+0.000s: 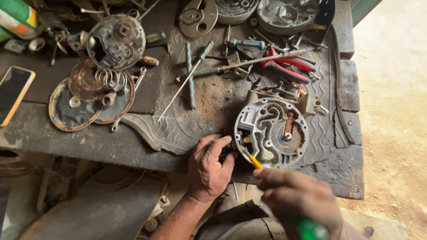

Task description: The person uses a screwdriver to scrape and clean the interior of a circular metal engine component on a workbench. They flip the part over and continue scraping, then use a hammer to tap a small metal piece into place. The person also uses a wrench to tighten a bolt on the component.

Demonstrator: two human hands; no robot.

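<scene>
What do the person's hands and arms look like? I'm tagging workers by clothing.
Both the left hand and the right hand are bare: no gloves, rings or watch show. The left forearm is bare too, with no sleeve in view. The fingers look grimy from work.

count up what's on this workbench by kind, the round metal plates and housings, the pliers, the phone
Round metal plates and housings: 7, one steadied by the left hand, the right hand holding a screwdriver
Red-handled pliers: 1
Phone: 1
Total: 9
</scene>
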